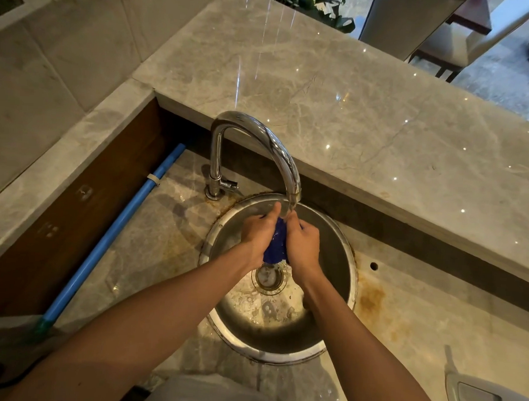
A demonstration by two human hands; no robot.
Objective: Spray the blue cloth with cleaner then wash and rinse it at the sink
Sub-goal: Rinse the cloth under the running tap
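On a stained marble counter (137,255), a round steel sink (339,265) catches water running from the chrome tap (260,138). Left hand (256,236) and right hand (304,243) both grip the bunched blue cloth (275,247) beneath the stream, the washing step apparently under way; rinsing and wringing likely follow.

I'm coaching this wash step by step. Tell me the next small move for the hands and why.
Probably keep rubbing the blue cloth between both hands under the stream. The left hand and right hand grip it bunched over the sink, right beneath the faucet spout, where water appears to run, so it looks mid-wash.
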